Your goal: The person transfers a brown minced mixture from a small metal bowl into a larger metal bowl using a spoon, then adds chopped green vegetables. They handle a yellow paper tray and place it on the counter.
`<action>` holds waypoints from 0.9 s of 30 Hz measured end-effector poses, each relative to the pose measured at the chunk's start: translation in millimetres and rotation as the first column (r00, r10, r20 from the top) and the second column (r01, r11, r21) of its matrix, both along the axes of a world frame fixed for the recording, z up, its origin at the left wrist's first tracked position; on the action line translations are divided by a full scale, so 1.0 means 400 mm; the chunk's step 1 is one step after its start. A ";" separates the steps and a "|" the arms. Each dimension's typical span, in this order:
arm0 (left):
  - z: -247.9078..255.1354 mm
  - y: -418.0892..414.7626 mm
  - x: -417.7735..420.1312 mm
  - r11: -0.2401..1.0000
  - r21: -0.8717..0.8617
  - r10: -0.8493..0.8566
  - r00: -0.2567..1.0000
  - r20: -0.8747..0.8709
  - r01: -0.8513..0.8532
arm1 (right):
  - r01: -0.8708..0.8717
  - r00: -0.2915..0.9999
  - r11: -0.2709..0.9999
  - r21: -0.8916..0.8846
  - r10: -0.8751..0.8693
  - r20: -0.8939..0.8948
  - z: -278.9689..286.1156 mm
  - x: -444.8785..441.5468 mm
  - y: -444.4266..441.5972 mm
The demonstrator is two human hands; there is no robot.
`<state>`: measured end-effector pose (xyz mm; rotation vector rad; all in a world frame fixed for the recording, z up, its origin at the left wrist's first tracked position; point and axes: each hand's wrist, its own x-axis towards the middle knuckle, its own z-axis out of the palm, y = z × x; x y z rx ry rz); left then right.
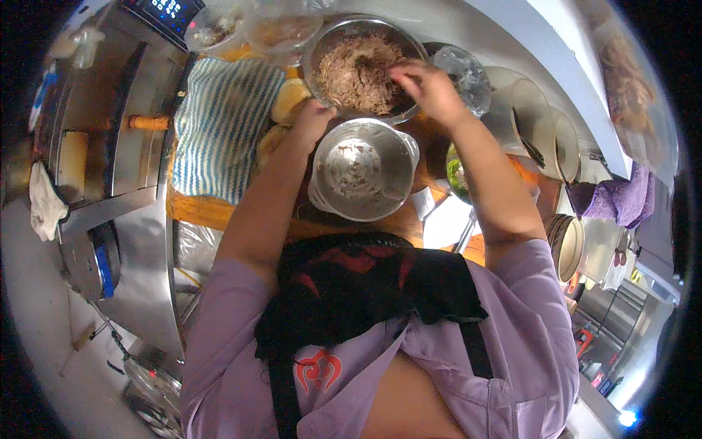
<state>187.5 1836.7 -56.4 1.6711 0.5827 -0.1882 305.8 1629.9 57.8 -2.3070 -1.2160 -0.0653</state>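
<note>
A round metal bowl stands at the back of the wooden table, holding a brownish, shredded, meat-like mixture. At the bowl's near-left rim, my left hand has its fingers closed on the edge. My right hand reaches over the bowl's right side, fingers bent at the mixture; whether they hold any of it is unclear. Between my forearms sits a metal pot with smears of residue on its bottom. Pale round bread rolls lie beside my left hand, partly covered by my forearm.
A blue-and-white striped towel lies to the left, near a steel oven-like appliance. Plastic-covered containers stand behind. On the right are clear tubs, a bowl with something green, white paper and a purple cloth.
</note>
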 end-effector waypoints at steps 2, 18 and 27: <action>-0.003 0.002 -0.004 1.000 0.005 0.019 1.000 0.014 -0.019 | 0.205 0.961 0.978 -0.034 -0.208 -0.183 0.026 0.021 -0.001; -0.047 -0.004 0.014 1.000 -0.014 -0.008 1.000 0.020 0.009 | 0.149 0.987 0.987 0.053 -0.145 -0.071 0.064 -0.156 -0.051; -0.069 0.002 0.009 0.992 -0.111 0.062 0.997 0.045 -0.057 | 0.531 0.844 0.827 0.185 -0.534 -0.038 0.003 -0.025 -0.124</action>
